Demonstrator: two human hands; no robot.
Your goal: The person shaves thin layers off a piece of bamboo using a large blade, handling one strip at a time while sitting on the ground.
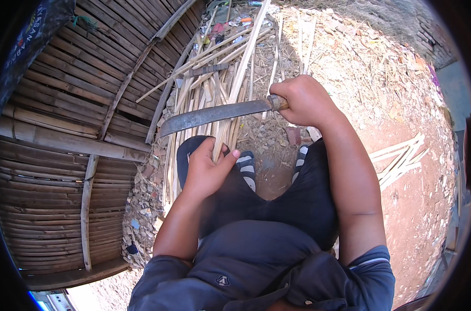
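Head view: right hand [305, 101] fist-grips machete [215, 115] (blade across), left hand [207, 168] clasping bamboo strip [240, 78] below.

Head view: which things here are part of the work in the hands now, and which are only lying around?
In use:
- right hand, closed on the handle of the long knife
- left hand, holding the bamboo strip against the knee

Lying about:
- pile of bamboo strips on the ground ahead
- small bundle of strips on the red earth
- woven bamboo wall
- litter at the far end
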